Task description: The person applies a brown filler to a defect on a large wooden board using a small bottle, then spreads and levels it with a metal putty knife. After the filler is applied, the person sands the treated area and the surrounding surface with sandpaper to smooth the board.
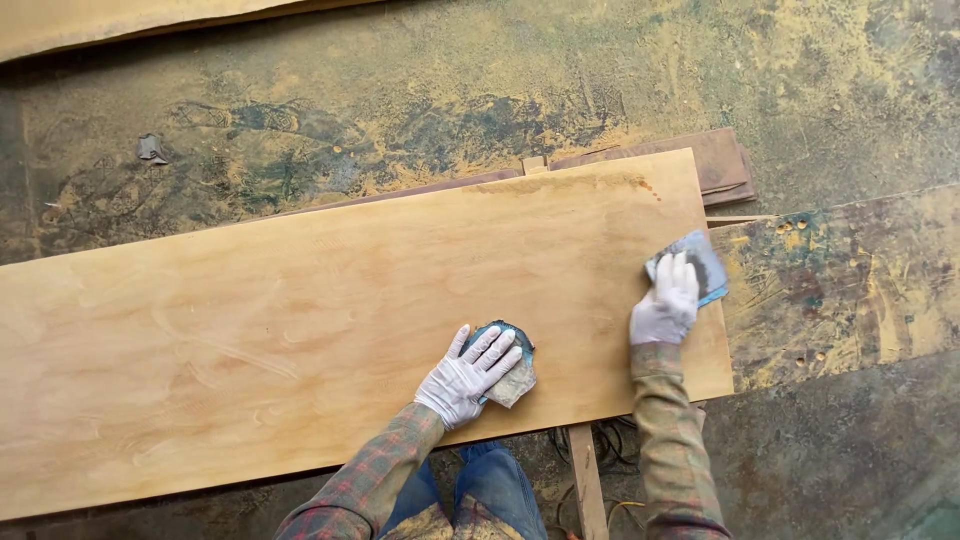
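Note:
A long pale plywood board (300, 310) lies across the view, slightly tilted. My left hand (468, 375), in a white glove, presses flat on a worn piece of sandpaper (517, 380) near the board's front edge. My right hand (665, 300), also gloved, presses on a second piece of sandpaper (700, 262) close to the board's right end. Both sleeves are plaid. My knees in blue trousers (490, 490) show below the board.
The board rests over a dusty, stained work surface (840, 290) and a darker brown panel (715, 160) behind it. A wooden strip (587, 480) and cables (615, 450) show under the front edge. Another pale board (100, 20) lies at top left. Sawdust covers the floor.

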